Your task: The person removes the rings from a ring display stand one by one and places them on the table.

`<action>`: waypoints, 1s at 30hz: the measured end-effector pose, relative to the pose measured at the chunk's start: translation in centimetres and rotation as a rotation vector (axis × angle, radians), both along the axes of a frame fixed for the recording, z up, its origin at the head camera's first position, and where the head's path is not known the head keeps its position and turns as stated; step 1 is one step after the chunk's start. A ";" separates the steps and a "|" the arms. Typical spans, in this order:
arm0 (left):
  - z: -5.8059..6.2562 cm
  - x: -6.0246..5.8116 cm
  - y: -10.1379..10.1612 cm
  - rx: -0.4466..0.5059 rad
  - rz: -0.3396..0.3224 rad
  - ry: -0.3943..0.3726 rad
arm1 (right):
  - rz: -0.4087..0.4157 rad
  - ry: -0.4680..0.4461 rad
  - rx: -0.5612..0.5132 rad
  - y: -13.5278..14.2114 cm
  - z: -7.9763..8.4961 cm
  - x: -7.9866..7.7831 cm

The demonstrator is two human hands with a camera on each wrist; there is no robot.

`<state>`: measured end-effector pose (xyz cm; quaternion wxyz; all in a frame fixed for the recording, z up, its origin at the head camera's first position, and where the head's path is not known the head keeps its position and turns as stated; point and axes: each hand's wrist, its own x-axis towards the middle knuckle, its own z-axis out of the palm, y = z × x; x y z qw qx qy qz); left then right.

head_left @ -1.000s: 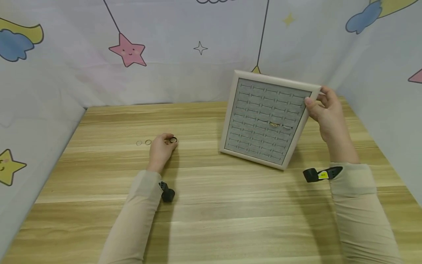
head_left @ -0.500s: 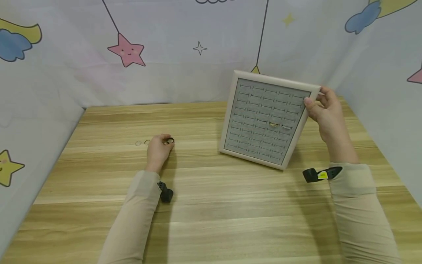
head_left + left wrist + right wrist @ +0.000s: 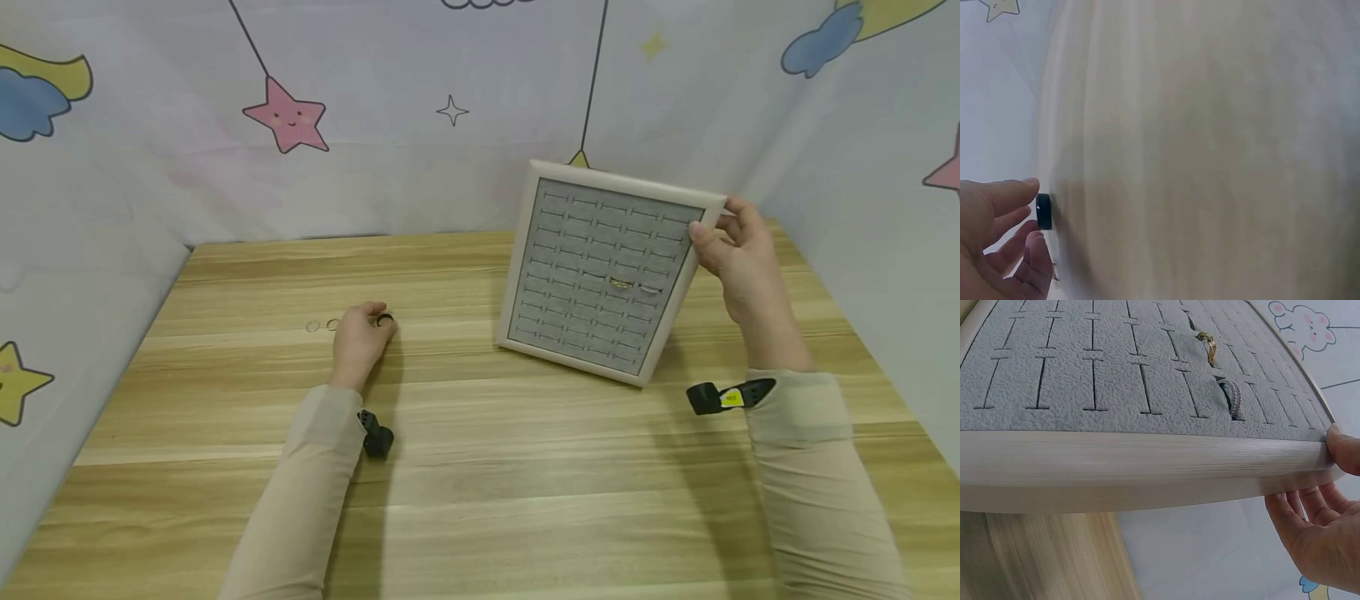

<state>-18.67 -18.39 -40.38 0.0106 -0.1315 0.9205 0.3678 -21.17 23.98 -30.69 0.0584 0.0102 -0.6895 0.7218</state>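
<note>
My left hand (image 3: 358,346) is low over the left half of the table, pinching a wide black ring (image 3: 1044,211) between thumb and fingertips. Two thin rings, a pale ring (image 3: 312,331) and a darker one partly beside the hand, lie to its left. On the right, a ring display board (image 3: 570,362) with a pale frame and slotted grey foam stands tilted. The right hand (image 3: 750,267) grips its upper right corner, thumb in front and fingers behind. A gold ring (image 3: 1210,349) and a silver ring (image 3: 1235,399) sit in neighbouring slots.
The wood-grain table (image 3: 450,500) reaches back to a white curtain (image 3: 375,183) printed with stars and clouds, which also closes both sides. A black wrist camera (image 3: 377,442) is strapped to the left cuff and another camera (image 3: 705,398) to the right.
The left hand and the black ring have shifted slightly left. My right hand and the display board keep their place, while the whole view drifts a little.
</note>
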 end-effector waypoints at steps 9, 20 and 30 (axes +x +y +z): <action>2.2 -0.8 2.4 0.058 0.002 0.073 | 0.004 -0.002 0.015 -0.2 0.0 -0.1; 5.5 -1.7 9.8 0.297 0.000 0.316 | 0.013 -0.023 -0.036 0.0 -0.1 0.0; 7.6 -1.2 16.3 0.334 -0.123 0.434 | 0.026 -0.019 -0.064 0.3 -0.1 -0.1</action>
